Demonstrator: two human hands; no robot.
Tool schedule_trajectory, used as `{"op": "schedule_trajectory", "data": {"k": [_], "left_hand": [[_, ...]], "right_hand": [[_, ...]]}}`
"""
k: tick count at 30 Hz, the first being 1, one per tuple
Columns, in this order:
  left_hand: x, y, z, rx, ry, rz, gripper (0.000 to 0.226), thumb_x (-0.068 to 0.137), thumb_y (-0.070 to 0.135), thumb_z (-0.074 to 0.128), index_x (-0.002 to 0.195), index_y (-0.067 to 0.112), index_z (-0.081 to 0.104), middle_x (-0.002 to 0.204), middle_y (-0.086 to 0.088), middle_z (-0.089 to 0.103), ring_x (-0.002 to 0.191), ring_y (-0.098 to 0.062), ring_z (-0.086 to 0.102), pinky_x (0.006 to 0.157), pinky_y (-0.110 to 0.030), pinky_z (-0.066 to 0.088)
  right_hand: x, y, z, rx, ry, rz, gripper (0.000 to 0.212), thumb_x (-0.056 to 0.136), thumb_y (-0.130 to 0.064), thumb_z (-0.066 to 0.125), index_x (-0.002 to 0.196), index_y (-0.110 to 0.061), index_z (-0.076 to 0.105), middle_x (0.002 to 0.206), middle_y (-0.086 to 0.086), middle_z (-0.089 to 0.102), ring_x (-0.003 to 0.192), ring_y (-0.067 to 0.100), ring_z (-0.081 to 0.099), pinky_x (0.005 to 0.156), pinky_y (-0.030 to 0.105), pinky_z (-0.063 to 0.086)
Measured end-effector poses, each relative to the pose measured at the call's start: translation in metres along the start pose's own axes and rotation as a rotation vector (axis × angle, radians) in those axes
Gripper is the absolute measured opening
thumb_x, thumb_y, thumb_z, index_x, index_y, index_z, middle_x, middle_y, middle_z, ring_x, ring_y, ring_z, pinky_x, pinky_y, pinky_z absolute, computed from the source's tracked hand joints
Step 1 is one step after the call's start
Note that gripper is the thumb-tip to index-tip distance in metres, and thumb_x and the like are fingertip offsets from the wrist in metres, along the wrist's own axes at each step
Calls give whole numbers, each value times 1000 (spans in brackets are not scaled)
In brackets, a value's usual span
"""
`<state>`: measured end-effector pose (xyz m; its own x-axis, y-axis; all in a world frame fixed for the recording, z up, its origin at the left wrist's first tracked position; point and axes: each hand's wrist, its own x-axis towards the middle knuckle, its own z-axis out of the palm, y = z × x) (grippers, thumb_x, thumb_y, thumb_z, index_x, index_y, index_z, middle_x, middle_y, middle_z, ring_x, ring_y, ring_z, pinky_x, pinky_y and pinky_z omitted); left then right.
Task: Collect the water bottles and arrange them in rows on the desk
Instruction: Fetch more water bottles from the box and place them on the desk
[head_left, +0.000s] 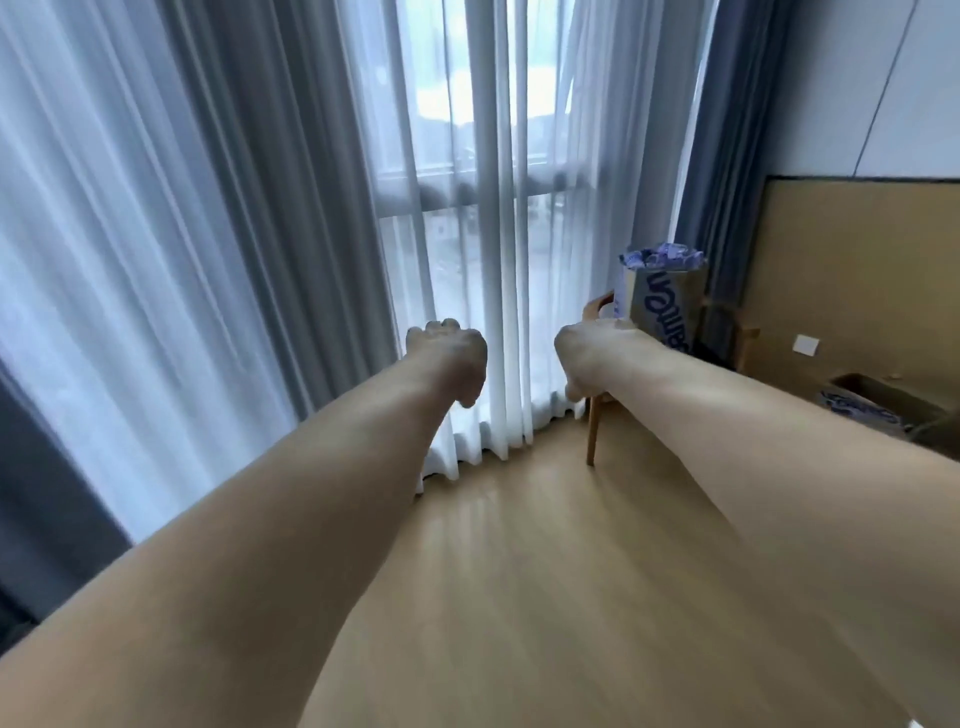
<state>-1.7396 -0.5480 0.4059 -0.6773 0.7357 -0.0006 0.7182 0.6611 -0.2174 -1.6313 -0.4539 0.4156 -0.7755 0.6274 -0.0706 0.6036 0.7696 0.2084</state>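
Barely starting: left hand (449, 364) and right hand (587, 358) are hanging curled, empty; bottle carton (660, 306) untouched, no desk showing.

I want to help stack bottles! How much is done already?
Done: nothing that shows; no desk and no bottle rows are in view. In hand: nothing; the left grip and right grip are curled and hold no bottle. Left: all of it. A box stands on a chair by the curtain; whether it holds bottles I cannot tell.
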Motion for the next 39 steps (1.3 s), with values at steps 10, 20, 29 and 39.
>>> {"op": "schedule_trajectory", "data": {"k": [10, 20, 29, 39], "left_hand": [[146, 75, -9, 73, 58, 283, 47, 81, 23, 71, 121, 13, 49, 124, -10, 46, 120, -28, 44, 94, -40, 35], [266, 171, -24, 65, 94, 427, 51, 83, 19, 70, 128, 11, 47, 132, -13, 44, 123, -29, 43, 100, -43, 35], [398, 298, -54, 14, 102, 446, 63, 76, 21, 74, 130, 13, 42, 130, -13, 45, 124, -31, 43, 100, -43, 36], [532, 397, -66, 9, 74, 437, 60, 80, 21, 71, 131, 12, 42, 125, -12, 46, 120, -30, 45, 98, -44, 37]], "right_hand": [[86, 90, 16, -11, -28, 224, 35, 89, -12, 60, 122, -10, 51, 105, 11, 52, 110, 30, 55, 91, 38, 40], [175, 188, 42, 27, -62, 374, 36, 86, -12, 63, 65, -16, 34, 76, 3, 43, 83, 25, 46, 78, 35, 36], [284, 330, 59, 3, -46, 340, 19, 86, -12, 64, 91, -15, 46, 95, 4, 51, 101, 27, 55, 82, 35, 38], [409, 451, 80, 7, -23, 259, 17, 87, -14, 65, 91, -15, 48, 87, 2, 48, 85, 23, 48, 79, 34, 37]]}}
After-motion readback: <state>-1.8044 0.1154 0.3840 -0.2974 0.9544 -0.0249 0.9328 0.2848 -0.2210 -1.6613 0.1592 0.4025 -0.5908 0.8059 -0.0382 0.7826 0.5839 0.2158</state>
